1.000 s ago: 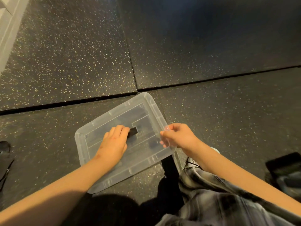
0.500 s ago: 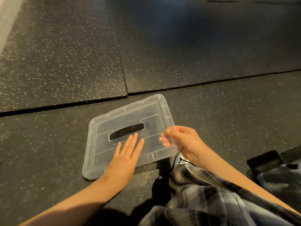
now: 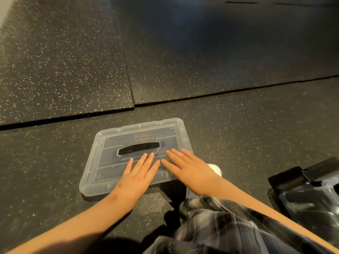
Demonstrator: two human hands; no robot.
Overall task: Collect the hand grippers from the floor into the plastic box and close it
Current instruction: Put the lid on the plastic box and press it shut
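Note:
The clear plastic box [image 3: 102, 143] sits on the dark speckled floor with its lid on. A black handle [image 3: 138, 148] lies flat in the middle of the lid. Dark and orange shapes show faintly through the lid; I cannot tell what they are. My left hand [image 3: 136, 177] lies flat with fingers spread on the lid's near edge. My right hand [image 3: 189, 168] lies flat beside it on the lid's near right corner. Neither hand holds anything. No hand gripper lies loose on the floor in view.
A black bag with a shiny clear part [image 3: 308, 189] lies on the floor at the right. My plaid clothing [image 3: 220, 226] fills the bottom middle, with a white shoe tip [image 3: 216, 169] by the box. Seams between rubber floor mats [image 3: 128, 74] run behind the box.
My right hand let go of the lid's right edge and flattened onto the lid. My left hand slid back off the handle to the near edge. The lid now lies level.

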